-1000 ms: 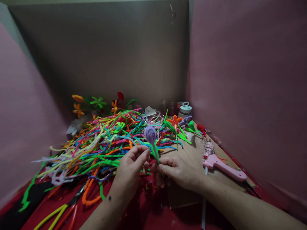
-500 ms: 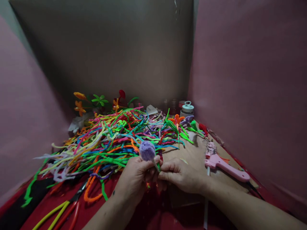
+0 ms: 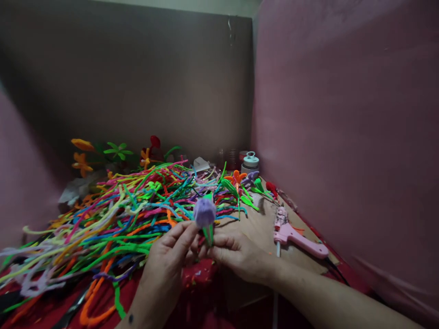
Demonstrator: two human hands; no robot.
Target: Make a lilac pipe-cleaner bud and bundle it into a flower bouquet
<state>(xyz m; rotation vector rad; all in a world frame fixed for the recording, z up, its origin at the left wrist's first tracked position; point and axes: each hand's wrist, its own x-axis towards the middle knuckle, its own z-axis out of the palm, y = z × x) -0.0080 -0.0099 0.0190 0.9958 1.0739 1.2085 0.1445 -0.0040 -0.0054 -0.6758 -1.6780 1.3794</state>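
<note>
A purple fuzzy pipe-cleaner flower (image 3: 205, 212) stands upright between my two hands, its head level with the near edge of the pile behind. Below the head runs a pale stem with a green pipe-cleaner leaf (image 3: 207, 235) along it. My left hand (image 3: 168, 262) is closed, thumb and forefinger at the base of the flower head. Lower down, my right hand (image 3: 238, 256) pinches the stem and the leaf's bottom end. Some fingertips of both hands are hidden behind the stem.
A heap of multicoloured pipe cleaners (image 3: 130, 214) spreads left. A pink glue gun (image 3: 298, 240) lies right on a brown board (image 3: 254, 228). Finished flowers (image 3: 237, 179) and a lidded bottle (image 3: 250, 161) stand behind. Scissors (image 3: 73, 310) lie lower left, partly out of view.
The view has turned right, so everything sits further left. The flower has become more upright, and the green leaf now shows along its stem. Left thumb and forefinger have shifted beside the flower head.
</note>
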